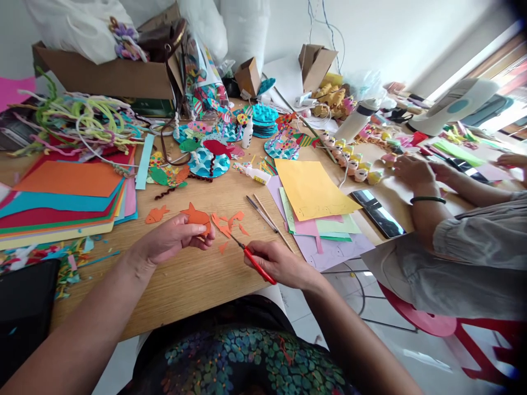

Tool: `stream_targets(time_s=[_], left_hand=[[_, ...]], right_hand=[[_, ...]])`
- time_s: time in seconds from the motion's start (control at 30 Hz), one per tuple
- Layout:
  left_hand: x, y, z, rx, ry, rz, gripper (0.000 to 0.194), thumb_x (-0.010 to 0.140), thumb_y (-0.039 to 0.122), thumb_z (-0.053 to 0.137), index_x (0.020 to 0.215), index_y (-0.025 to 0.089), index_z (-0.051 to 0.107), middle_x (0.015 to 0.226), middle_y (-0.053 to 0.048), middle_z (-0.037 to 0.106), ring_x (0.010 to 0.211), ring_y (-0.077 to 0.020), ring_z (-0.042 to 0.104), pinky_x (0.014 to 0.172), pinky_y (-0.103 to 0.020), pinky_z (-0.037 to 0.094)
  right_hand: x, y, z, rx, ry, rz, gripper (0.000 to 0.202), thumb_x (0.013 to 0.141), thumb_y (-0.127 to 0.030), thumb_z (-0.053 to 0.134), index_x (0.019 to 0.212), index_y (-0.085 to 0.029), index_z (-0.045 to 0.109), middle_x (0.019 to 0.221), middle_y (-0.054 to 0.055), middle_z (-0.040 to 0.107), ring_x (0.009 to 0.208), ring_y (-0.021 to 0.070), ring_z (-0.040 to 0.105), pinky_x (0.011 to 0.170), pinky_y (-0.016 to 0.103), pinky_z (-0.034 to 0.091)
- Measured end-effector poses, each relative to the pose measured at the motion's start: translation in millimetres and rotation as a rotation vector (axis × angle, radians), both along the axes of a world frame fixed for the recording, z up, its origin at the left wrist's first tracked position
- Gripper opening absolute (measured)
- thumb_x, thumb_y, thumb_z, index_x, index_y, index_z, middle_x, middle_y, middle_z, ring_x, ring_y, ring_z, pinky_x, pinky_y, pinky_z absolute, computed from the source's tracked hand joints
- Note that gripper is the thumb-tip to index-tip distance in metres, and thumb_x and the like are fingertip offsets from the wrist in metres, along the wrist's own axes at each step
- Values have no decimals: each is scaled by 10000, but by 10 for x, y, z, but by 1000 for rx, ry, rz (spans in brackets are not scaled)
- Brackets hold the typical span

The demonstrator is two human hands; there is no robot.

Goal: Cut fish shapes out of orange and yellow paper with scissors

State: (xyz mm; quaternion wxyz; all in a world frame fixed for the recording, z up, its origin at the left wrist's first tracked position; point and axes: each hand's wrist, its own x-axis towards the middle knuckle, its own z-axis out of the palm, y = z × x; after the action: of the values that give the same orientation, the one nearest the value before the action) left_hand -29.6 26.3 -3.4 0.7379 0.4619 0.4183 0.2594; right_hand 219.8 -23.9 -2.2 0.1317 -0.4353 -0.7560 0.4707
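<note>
Two hands are working: the left hand [173, 238] is pinching a thin orange paper fish [196, 217]. At three o'clock, the right hand [284, 264] is clenching red-handled scissors [252, 259]. Flimsy paper probably tears; edges are offering the safest grip.

Table [197, 274]: light wood, matt, grain visible. Orange fish [196, 217] in left hand [173, 238]: thin matt paper, same as scraps [228, 222]. Scissors [251, 258] in right hand [282, 264]: glossy red plastic handles, blades probably metal, too small to confirm. Paper stack [61, 203]: matt coloured card. Box [107, 74]: rough brown cardboard. Phone [376, 213]: glossy glass. Pipe cleaners [78, 118]: fuzzy.
</note>
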Motion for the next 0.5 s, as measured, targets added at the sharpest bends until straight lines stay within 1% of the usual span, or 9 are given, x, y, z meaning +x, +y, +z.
stream_targets(time_s=[0.13, 0.23, 0.27, 0.3, 0.37, 0.4, 0.43, 0.47, 0.5], left_hand=[[27, -8, -24, 30, 21, 163, 110, 691, 241, 676, 682, 138, 713, 734, -46, 699, 674, -148, 628, 654, -263, 535], [161, -62, -22, 118, 166, 162, 140, 719, 272, 645, 702, 145, 704, 729, -53, 709, 711, -193, 645, 717, -333, 538], [212, -82, -18, 196, 242, 126, 132, 729, 268, 633, 714, 157, 703, 749, -57, 715, 767, -222, 651, 765, -370, 530], [257, -101, -14, 323, 326, 104, 97, 724, 245, 635, 708, 179, 704, 785, -57, 725, 864, -249, 644, 832, -393, 507], [320, -131, -4, 611, 466, 90, 69, 703, 188, 648, 713, 217, 710, 957, -68, 730, 1112, -287, 552, 1008, -439, 385], [335, -143, 1, 702, 513, 117, 82, 700, 174, 647, 715, 223, 711, 1016, -75, 720, 1162, -291, 518, 1053, -454, 328], [341, -155, 5, 750, 532, 174, 91, 693, 171, 652, 729, 226, 715, 1047, -81, 710, 1166, -289, 515, 1068, -456, 305], [343, -167, 7, 750, 521, 251, 99, 689, 179, 656, 752, 225, 719, 1054, -86, 705, 1138, -286, 536, 1063, -456, 313], [344, -180, 7, 702, 477, 337, 119, 689, 198, 660, 787, 221, 723, 1042, -88, 707, 1092, -280, 567, 1044, -453, 341]], right_hand=[[-73, -1, -94, -28, 141, -219, 351, 930, -439, 379, 738, -166, 488, 597, -34, 433, 552, 97, 410, 513, 217, 304], [-142, -8, -196, -32, 221, -330, 352, 917, -456, 384, 727, -174, 473, 560, -39, 425, 524, 101, 417, 495, 219, 312], [-160, -13, -236, -37, 241, -362, 349, 911, -462, 395, 730, -175, 475, 556, -39, 427, 521, 103, 422, 491, 220, 316], [-174, -19, -276, -40, 259, -395, 337, 904, -459, 411, 736, -175, 479, 558, -38, 432, 521, 105, 427, 489, 221, 321], [-192, -32, -348, -43, 300, -435, 327, 900, -453, 419, 740, -175, 484, 565, -35, 433, 514, 105, 428, 485, 224, 329], [-199, -38, -375, -49, 325, -451, 328, 900, -451, 416, 737, -176, 486, 563, -36, 428, 509, 105, 423, 483, 226, 332], [-207, -41, -393, -58, 354, -470, 324, 896, -448, 422, 734, -176, 488, 564, -35, 426, 505, 104, 418, 481, 228, 335], [-218, -41, -401, -70, 390, -499, 308, 882, -444, 451, 737, -176, 492, 567, -37, 427, 504, 103, 415, 480, 228, 338], [-234, -37, -400, -87, 433, -534, 282, 853, -438, 501, 747, -177, 499, 574, -38, 433, 505, 102, 416, 480, 228, 342]])
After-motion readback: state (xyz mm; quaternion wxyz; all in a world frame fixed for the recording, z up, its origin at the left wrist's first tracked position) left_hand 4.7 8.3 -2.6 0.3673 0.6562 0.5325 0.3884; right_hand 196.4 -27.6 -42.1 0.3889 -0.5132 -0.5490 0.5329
